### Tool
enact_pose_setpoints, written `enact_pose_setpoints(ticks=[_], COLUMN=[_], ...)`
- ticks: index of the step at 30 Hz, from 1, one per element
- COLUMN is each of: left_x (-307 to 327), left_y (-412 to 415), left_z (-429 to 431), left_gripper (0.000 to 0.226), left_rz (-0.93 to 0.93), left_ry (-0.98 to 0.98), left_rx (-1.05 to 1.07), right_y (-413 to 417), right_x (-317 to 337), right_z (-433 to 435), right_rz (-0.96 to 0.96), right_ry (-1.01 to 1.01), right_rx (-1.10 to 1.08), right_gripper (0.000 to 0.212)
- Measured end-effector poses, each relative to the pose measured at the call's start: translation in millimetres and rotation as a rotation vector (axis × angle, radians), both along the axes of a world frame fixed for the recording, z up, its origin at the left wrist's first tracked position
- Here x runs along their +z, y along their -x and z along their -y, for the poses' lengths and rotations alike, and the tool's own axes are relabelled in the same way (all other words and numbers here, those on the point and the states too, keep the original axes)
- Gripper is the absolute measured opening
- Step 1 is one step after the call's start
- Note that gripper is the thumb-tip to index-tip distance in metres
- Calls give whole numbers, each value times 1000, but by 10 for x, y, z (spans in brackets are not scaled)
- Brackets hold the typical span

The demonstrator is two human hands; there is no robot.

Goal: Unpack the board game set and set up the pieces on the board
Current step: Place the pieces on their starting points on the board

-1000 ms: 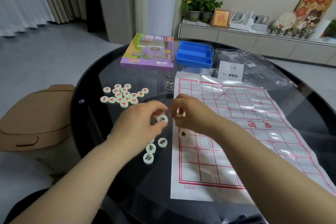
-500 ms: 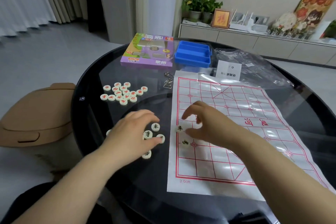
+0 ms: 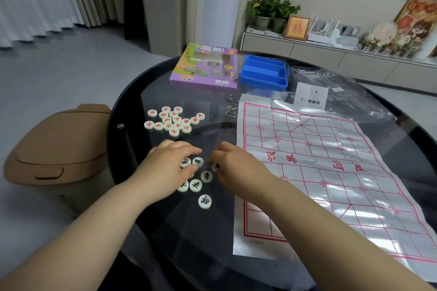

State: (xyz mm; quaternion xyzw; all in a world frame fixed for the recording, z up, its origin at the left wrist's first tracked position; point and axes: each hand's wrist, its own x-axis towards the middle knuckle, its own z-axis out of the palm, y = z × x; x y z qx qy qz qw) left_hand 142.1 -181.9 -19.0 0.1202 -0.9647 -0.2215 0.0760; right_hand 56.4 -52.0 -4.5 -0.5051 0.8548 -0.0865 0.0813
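1. Left hand (image 3: 170, 169): flat, fingers resting over black pieces (image 3: 195, 185) on desk (image 3: 189, 238), just beside board (image 3: 331, 184)
2. Right hand (image 3: 236, 168): pinching one black piece (image 3: 216, 167); lift clear, seat squarely on a near-edge line crossing

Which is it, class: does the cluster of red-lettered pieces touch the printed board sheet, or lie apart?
Apart. The head view shows the red-lettered pieces grouped left of the board sheet, with a strip of bare dark table between them.

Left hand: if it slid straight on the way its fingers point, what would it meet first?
Probably the right hand, which sits just ahead, beside the black-lettered pieces; depth is unclear.
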Motion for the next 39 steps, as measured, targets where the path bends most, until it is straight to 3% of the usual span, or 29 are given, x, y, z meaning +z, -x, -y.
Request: enact_pose_setpoints(ticks=[10, 13, 20, 24, 28, 33, 39], left_x=[98, 113, 178, 189, 307, 161, 39], left_y=[192, 202, 280, 278, 203, 141, 118], left_z=[-38, -58, -137, -189, -510, -1056, -1027], left_gripper=[36, 36, 26, 31, 42, 38, 46], left_rz=[116, 132, 136, 74, -62, -70, -80], left_ry=[67, 84, 130, 81, -155, -71, -20], left_rx=[-25, -32, -39, -24, -72, -286, -273], right_y=[17, 137, 296, 276, 289, 311, 292], right_x=[170, 314, 266, 149, 84, 59, 120], right_z=[-100, -345, -1052, -1165, -1196, -1240, -1268], right_rz=[55, 73, 99, 121, 148, 134, 118], right_ry=[75, 125, 31, 24, 81, 85, 67], right_rx=[8, -76, -255, -303, -331, -355, -376], right_gripper=[26, 23, 19, 25, 26, 24, 29])
